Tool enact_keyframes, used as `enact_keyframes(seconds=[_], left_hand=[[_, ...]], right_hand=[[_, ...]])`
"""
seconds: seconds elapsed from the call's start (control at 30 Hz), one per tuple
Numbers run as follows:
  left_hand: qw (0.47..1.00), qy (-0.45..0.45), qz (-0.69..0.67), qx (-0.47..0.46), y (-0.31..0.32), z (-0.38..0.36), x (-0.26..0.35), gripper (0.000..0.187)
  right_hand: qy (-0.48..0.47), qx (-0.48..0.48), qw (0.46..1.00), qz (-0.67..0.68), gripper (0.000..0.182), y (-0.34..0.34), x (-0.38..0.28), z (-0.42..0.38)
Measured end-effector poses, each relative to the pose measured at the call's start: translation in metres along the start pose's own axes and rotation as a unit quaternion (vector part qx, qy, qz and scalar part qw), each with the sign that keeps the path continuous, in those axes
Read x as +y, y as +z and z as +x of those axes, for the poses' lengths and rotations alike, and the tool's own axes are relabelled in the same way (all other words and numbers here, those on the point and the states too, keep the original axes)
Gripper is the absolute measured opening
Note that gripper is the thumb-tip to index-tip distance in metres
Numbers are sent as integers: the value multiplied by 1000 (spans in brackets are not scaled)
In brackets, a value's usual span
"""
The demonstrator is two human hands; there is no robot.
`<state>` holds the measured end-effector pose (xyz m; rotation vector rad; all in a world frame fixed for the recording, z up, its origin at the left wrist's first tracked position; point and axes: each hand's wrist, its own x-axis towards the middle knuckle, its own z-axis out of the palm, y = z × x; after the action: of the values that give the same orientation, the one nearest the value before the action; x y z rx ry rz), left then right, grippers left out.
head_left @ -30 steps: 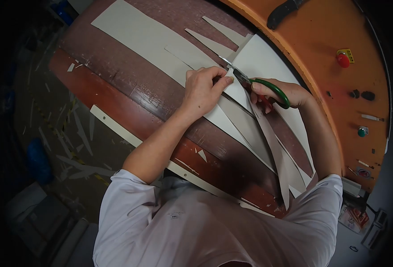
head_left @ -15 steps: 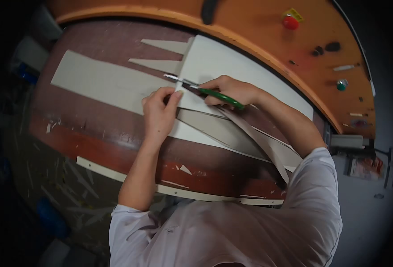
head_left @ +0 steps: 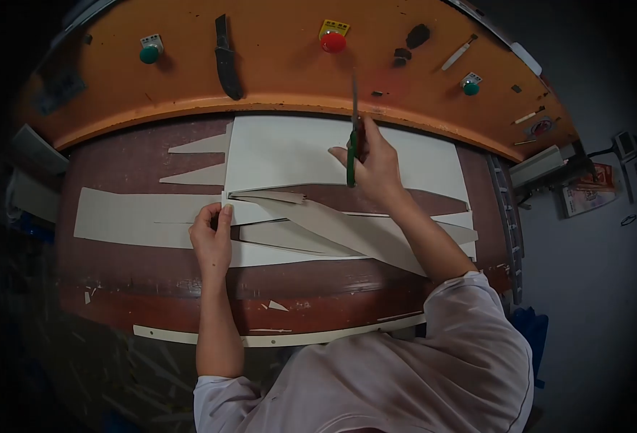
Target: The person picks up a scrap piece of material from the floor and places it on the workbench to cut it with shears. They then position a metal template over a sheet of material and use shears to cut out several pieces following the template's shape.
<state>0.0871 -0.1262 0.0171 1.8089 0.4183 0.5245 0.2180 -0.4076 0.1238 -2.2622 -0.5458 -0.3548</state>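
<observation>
My right hand (head_left: 377, 164) is closed round the green handles of a pair of scissors (head_left: 352, 148), raised over the white sheet (head_left: 289, 155) with the blades pointing at the orange panel. My left hand (head_left: 212, 234) pinches the edge of the pale sheet material (head_left: 141, 216) where the long strip on the left meets the white part. Beside that hand, cut grey-beige strips (head_left: 354, 231) lie crossed over the sheet, partly beneath my right forearm. Two pointed tongues of the material (head_left: 199, 144) stick out at the upper left.
The orange panel (head_left: 282, 72) along the far side carries a utility knife (head_left: 227, 68), a red push button (head_left: 333, 41) and green buttons (head_left: 150, 53). Small scraps (head_left: 278, 305) lie on the reddish table (head_left: 181, 307) near its pale front edging (head_left: 260, 339). More offcuts litter the floor at left.
The scissors have come away from the sheet's edge and swung up to the right, blades turned toward the panel. My left hand still grips the edge. The camera view has turned.
</observation>
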Motion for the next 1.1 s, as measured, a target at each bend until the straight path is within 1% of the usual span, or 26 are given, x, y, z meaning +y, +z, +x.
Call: enact_keyframes(seconds=[0.03,0.1,0.17,0.23,0.3,0.33,0.4,0.47,0.53,0.6,0.7,0.8,0.87,0.9,1.0,1.03,1.1], left_hand=[[1000,1,-1,-4,0,1,0,26],[1000,9,6,-1,2,3,0,27],[1000,-2,19,-7,0,1,0,28],[1000,-19,1,-17,0,1,0,30],[1000,-12,-5,-21,0,3,-7,31],[1000,-9,3,-20,0,5,-8,31],[1000,-4,8,-11,1,5,-10,31],[1000,3,-4,-18,2,7,-15,32],[1000,-2,-3,-17,1,6,-13,32],[1000,-10,5,-14,0,2,-8,32],[1000,2,-4,-19,-1,8,-15,32],[1000,-20,-10,-20,-2,9,-15,34],[1000,-7,-1,-28,-4,9,-11,36],[999,7,-4,-37,-6,14,-21,37],[998,-3,-42,-38,-13,16,-12,34],[999,18,17,-25,-23,17,-8,35],[990,60,127,-7,-38,20,2,37]], right_hand=[[32,40,999,5,64,-6,10,12],[30,90,995,-39,65,-22,30,46],[-45,146,979,-132,62,-38,59,77],[8,133,963,-236,67,-50,71,102],[51,88,955,-277,73,-51,81,111],[57,72,953,-288,76,-50,84,114],[44,43,955,-290,82,-46,85,106],[2,17,965,-261,88,-48,82,80],[-32,-57,979,-192,94,-51,69,28],[-27,-174,975,-137,100,-54,53,-43],[3,-303,933,-193,113,-56,33,-134],[-39,-213,957,-196,104,-54,44,-165],[-15,-232,952,-200,95,-60,40,-169],[-4,-242,950,-198,91,-60,37,-171],[17,-256,953,-160,79,-62,35,-174],[39,-261,953,-152,73,-62,33,-172],[31,-238,958,-154,76,-60,28,-171]])
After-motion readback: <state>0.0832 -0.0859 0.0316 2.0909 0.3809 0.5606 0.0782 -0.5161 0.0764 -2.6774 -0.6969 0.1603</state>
